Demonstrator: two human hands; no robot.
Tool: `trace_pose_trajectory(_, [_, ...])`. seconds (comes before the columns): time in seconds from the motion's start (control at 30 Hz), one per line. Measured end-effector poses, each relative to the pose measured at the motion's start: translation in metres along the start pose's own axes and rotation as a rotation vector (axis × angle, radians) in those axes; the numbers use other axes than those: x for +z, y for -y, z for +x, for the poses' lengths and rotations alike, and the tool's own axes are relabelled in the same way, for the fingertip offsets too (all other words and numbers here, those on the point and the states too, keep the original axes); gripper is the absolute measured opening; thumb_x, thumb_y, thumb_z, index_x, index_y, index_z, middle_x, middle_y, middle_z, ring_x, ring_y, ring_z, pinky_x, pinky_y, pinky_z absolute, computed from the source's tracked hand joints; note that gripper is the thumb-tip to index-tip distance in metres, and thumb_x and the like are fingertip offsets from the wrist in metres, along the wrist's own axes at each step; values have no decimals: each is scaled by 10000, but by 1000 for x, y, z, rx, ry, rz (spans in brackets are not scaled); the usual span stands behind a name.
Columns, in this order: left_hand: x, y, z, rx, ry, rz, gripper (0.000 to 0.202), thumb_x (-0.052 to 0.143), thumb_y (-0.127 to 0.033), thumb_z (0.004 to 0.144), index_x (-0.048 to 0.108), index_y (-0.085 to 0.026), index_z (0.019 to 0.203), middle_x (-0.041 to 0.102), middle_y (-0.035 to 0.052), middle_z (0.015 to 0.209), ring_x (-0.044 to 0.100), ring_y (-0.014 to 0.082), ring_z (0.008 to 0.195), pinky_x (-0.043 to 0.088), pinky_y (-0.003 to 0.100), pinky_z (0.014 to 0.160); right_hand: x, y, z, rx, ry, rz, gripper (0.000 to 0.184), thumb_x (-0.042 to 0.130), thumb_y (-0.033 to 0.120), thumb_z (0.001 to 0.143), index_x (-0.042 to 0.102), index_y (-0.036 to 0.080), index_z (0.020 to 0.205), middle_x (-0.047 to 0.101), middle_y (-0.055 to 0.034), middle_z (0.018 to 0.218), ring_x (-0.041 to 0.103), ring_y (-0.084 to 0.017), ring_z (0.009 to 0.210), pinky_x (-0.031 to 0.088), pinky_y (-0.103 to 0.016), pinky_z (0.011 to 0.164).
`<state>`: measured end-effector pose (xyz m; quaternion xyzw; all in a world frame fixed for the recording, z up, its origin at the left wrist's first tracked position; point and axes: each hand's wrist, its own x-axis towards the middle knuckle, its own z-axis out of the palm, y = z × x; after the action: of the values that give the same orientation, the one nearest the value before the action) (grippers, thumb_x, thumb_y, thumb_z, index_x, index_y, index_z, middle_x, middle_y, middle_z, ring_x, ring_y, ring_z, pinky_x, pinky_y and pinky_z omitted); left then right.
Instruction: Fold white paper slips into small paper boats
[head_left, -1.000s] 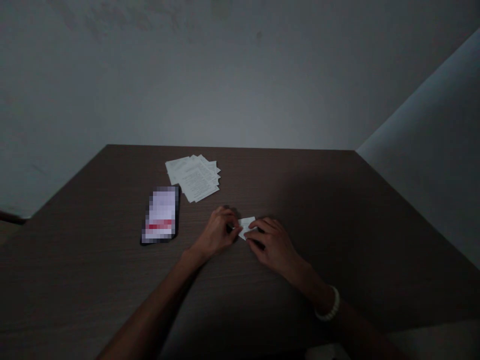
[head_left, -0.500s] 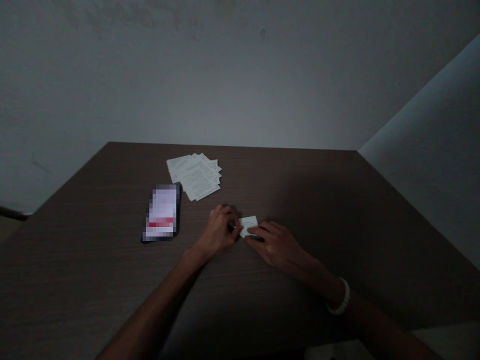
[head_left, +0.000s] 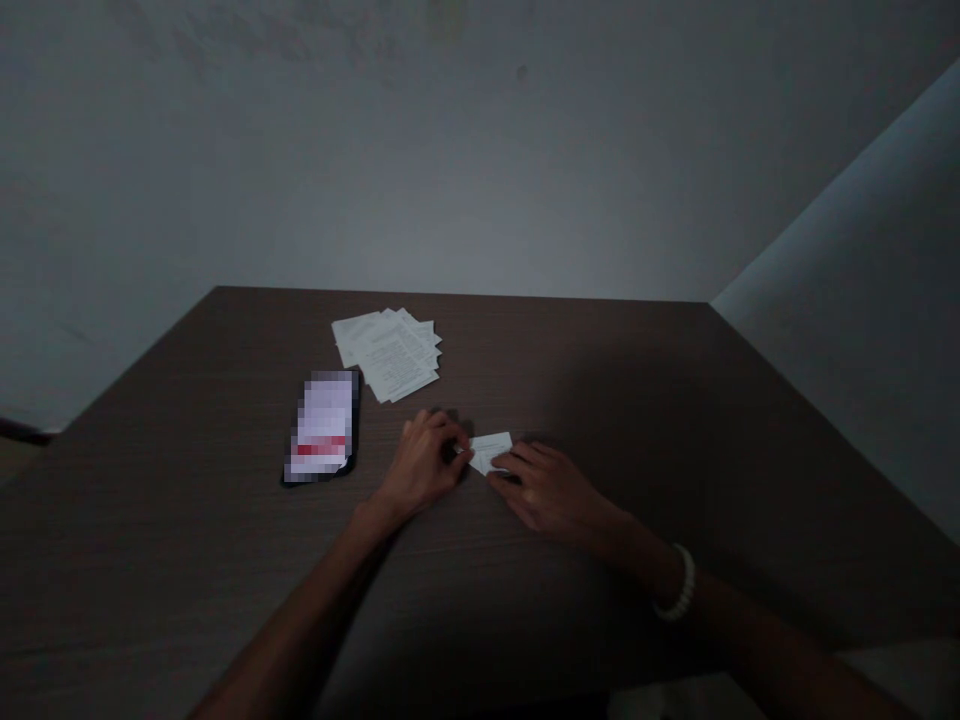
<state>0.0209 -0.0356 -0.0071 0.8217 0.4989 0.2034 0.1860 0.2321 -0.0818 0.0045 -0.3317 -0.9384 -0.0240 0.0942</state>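
Note:
A small piece of white printed paper (head_left: 489, 447) lies on the dark wooden table between my two hands. My left hand (head_left: 424, 458) pinches its left end between thumb and forefinger, and the fingers cover that end. From the right, my right hand (head_left: 551, 487) rests on the table with its fingers spread a little. Its fingertips lie on the paper's right part, which they partly hide. A pale beaded bracelet (head_left: 681, 583) circles my right wrist.
A loose pile of printed papers (head_left: 394, 355) lies farther back, left of centre. Nearer on the left is a phone (head_left: 322, 428) with its lit screen blurred out. Beyond the table (head_left: 600, 330) stands a grey wall (head_left: 480, 170).
My left hand has moved slightly left, away from my right hand, and more of the paper shows between them. My right hand has hardly moved.

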Motion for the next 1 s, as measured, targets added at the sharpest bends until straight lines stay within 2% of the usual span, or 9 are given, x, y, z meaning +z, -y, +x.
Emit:
trace_pose_trajectory(0.17, [-2, 7, 0, 10, -13, -12, 63, 642, -200, 782, 697, -226, 799, 628, 37, 911, 500, 240, 920, 376, 389, 817, -1, -4, 3, -78, 38, 65, 183, 511, 142, 904, 631, 139, 1043, 648, -84, 1051, 552, -205, 940, 480, -339, 823])
trace_pose_trajectory(0.33, [-4, 9, 1, 6, -1, -42, 85, 636, -183, 787, 707, -229, 784, 632, 31, 900, 507, 235, 926, 384, 392, 832, -4, -7, 5, -81, 41, 120, 158, 528, 132, 864, 631, 131, 984, 602, -113, 1207, 530, -225, 1068, 477, -354, 874])
trace_pose_trajectory(0.5, [-6, 10, 2, 18, 16, -63, 110, 639, -160, 789, 726, -228, 791, 634, 37, 891, 511, 228, 913, 396, 386, 824, -5, -8, 10, -67, 99, 148, 115, 537, 141, 853, 611, 143, 942, 642, -90, 1045, 549, -213, 979, 472, -349, 856])
trace_pose_trajectory(0.63, [-5, 14, 3, 36, 25, -71, 124, 637, -153, 797, 735, -229, 792, 628, 40, 877, 512, 218, 888, 402, 386, 828, -3, -7, 16, -40, 96, 139, 153, 518, 156, 873, 606, 151, 998, 632, -77, 1011, 539, -213, 957, 457, -352, 857])
trace_pose_trajectory(1.0, [-1, 19, 3, 68, 11, -85, 124, 632, -162, 790, 735, -231, 792, 632, 37, 875, 515, 218, 890, 406, 384, 815, -4, 4, 28, 55, 122, 115, 373, 563, 172, 842, 542, 168, 1214, 583, -89, 1129, 493, -239, 1031, 417, -389, 888])
